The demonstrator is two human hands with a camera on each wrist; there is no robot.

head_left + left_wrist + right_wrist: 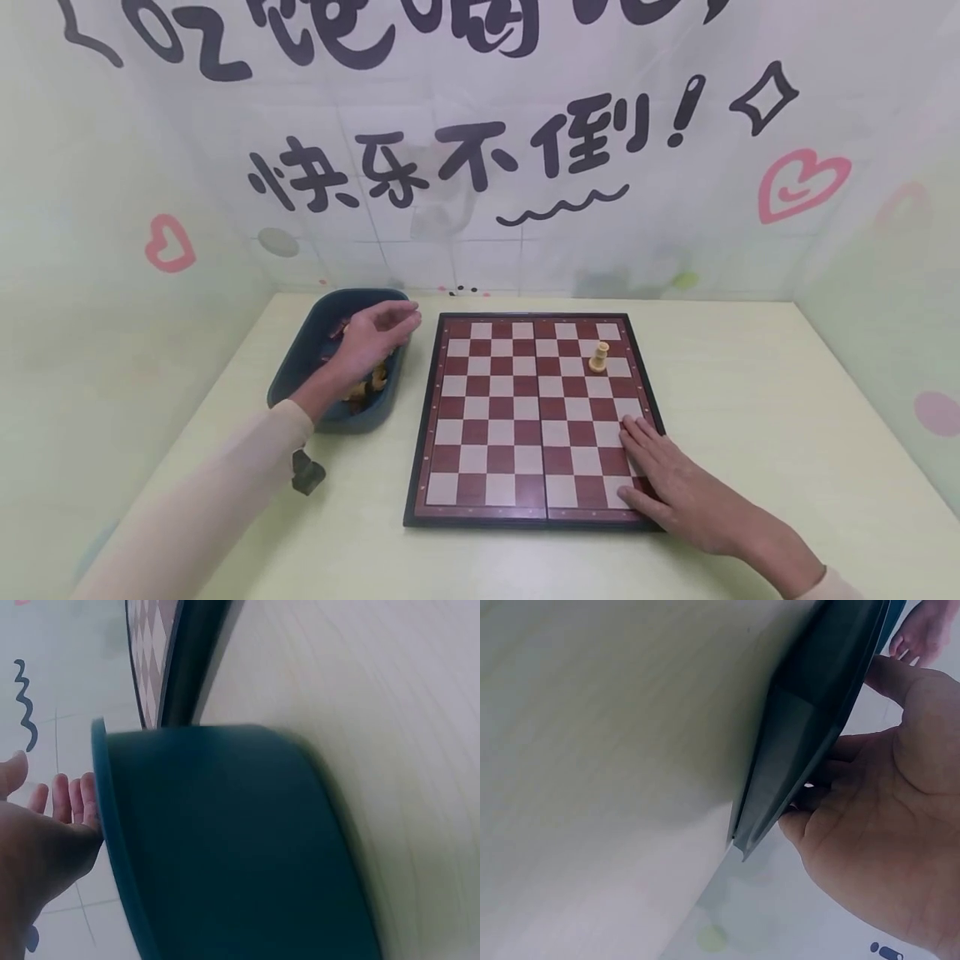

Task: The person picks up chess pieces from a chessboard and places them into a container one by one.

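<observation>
My left hand [371, 337] is above the dark blue bin [281, 392], its fingers pointing toward the board. In the left wrist view the thumb stands apart from the fingers and I see nothing held. Several chess pieces [377, 377], some cream and some dark red, lie jumbled inside the bin, partly hidden by the hand and forearm. My right hand [675, 492] rests flat on the right front edge of the chessboard [502, 408], fingers spread across the squares. One cream rook [598, 358] stands upright near the board's far right corner.
The board lies unfolded on a pale table [765, 400], to the right of the bin. A white printed sheet [480, 233] with dark lettering hangs behind the table. Side panels [885, 292] rise to the left and right.
</observation>
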